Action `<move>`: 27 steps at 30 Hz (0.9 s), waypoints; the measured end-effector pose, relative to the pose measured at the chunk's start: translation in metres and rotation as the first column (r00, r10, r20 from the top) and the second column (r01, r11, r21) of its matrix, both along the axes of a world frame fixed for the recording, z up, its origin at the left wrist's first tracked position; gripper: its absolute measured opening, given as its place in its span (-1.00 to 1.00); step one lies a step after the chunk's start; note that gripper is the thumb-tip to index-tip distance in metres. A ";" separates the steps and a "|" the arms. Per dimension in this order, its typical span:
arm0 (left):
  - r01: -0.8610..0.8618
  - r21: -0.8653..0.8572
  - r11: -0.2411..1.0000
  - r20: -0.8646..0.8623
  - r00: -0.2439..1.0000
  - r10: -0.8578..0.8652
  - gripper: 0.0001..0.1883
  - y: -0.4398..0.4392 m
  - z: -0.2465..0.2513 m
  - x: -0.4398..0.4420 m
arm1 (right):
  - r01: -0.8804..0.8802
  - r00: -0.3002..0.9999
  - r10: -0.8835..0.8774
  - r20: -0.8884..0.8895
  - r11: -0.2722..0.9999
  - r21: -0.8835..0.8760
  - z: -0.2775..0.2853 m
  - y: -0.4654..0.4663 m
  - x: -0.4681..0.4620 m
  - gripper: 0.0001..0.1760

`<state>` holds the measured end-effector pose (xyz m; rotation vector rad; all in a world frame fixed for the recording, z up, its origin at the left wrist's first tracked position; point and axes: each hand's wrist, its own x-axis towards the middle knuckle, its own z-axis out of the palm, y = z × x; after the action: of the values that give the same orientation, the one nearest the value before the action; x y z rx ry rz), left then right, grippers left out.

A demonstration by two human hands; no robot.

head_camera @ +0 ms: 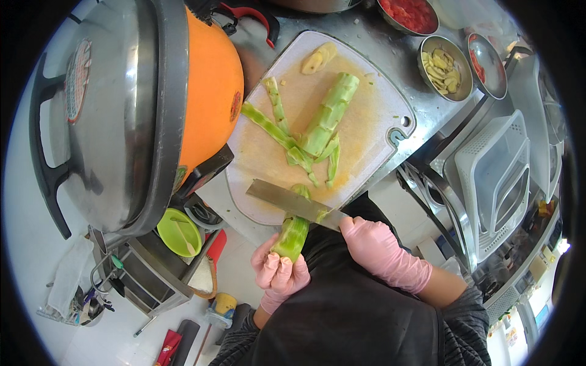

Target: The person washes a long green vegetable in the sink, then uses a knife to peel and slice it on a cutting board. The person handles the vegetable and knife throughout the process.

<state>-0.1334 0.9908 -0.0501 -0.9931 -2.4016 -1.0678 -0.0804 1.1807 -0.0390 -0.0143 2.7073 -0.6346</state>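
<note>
My left hand (280, 274), in a pink glove, grips the lower end of a green stem piece (293, 235), perhaps celtuce. The stem's far end lies over the near edge of a white cutting board (366, 137). My right hand (375, 247), also gloved in pink, is closed around the handle of a knife with a broad blade (284, 199), which lies across the stem. A thick peeled stem piece (330, 114) rests on the board, with strips of green peel (270, 126) beside it. Pale yellow slices (319, 58) sit near the board's far edge.
A large orange cooker with a steel lid (210, 73) stands left of the board. At the upper right are metal bowls of chopped red food (409, 16) and yellowish slices (442, 71), and another bowl (487, 66). White plastic baskets (494, 183) stand at right, a green bowl (179, 232) lower left.
</note>
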 end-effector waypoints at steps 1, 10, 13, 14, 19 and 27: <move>0.005 0.001 1.000 -0.001 1.000 -0.005 -0.51 0.000 0.000 0.000 | 0.006 1.000 -0.007 -0.007 1.000 -0.004 -0.003 -0.001 -0.002 -0.93; -0.009 0.003 1.000 0.010 1.000 0.009 -0.50 -0.004 0.000 0.000 | 0.077 0.991 -0.072 0.112 0.996 -0.042 -0.037 0.001 -0.009 -0.95; -0.045 0.024 0.999 0.038 0.998 0.044 -0.50 -0.007 -0.001 0.001 | 0.157 0.969 -0.125 0.214 0.978 -0.139 -0.042 0.006 -0.011 -0.90; -0.053 0.037 0.998 0.047 0.998 0.052 -0.52 -0.009 -0.001 0.002 | 0.207 0.959 -0.162 0.232 0.961 -0.185 -0.041 0.009 -0.012 -0.87; -0.057 0.121 0.991 0.116 0.992 0.043 -0.62 -0.010 0.000 0.002 | 0.331 0.937 -0.283 0.205 0.906 -0.263 -0.014 0.019 -0.011 -0.79; -0.024 -0.162 0.987 0.127 0.991 0.045 -0.54 -0.021 0.013 0.009 | -0.106 0.983 0.086 -0.159 0.986 -0.125 0.066 0.029 0.000 -0.88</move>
<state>-0.1244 0.9702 -0.0366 -0.9552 -2.6359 -0.9679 -0.0804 1.2101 0.0268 -0.2357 2.7848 -0.8140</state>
